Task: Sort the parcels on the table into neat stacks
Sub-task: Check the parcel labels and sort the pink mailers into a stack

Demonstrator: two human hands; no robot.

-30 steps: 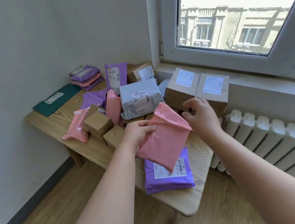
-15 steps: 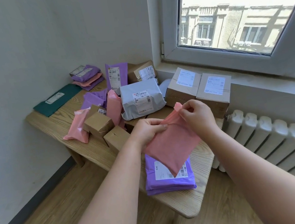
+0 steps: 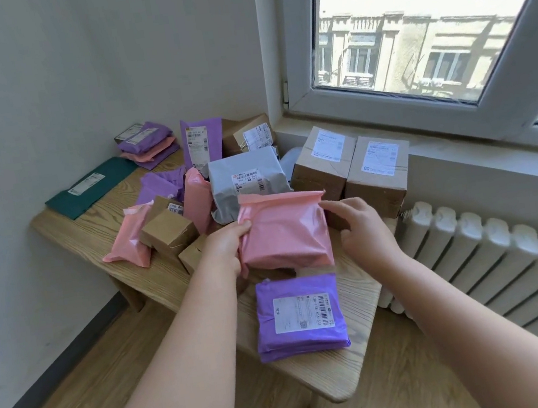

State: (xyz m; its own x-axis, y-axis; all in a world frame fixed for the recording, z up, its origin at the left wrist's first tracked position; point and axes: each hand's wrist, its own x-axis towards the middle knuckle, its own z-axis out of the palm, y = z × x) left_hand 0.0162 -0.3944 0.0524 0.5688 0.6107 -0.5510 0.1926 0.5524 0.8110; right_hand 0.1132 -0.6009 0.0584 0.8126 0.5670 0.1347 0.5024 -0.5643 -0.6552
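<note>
Window [image 3: 426, 26]: above and to the right of the held pink parcel [image 3: 285, 232], which serves as the reference throughout.
Radiator [image 3: 510, 259]: right of the reference and lower.
Wooden table [image 3: 91, 228]: under the reference, which is held over its near half.
Two cardboard boxes [image 3: 322, 161], white labels on top: side by side just behind and right of the reference. The nearer box's lower front is hidden by the parcel's top right corner.
Grey parcel [image 3: 243, 176]: directly behind the reference, with its lower edge covered by it.
Purple parcel [image 3: 299, 317], label up: flat on the table just in front of the reference, not touching it.
Green flat mailer [image 3: 92, 187]: far left, at the back.
Small brown boxes [image 3: 168, 232]: left of the reference. The nearest one is partly hidden behind the left wrist.
Second pink parcel [image 3: 129, 237]: further left, beyond the brown boxes.

Left hand [image 3: 225, 248]: grips the reference's left edge, thumb on the front face and fingers behind.
Right hand [image 3: 361, 229]: fingers extended and loosely spread, with the index fingertip touching the upper right edge. It grips nothing.

Change since 0.5 s ago: the reference hung diagonally then, with its lower corner over the purple parcel's label. It is now squared up and broadside to the camera. The purple parcel's label is fully uncovered. The right hand, which pinched the top corner, has let go. The other parcels are unmoved.
</note>
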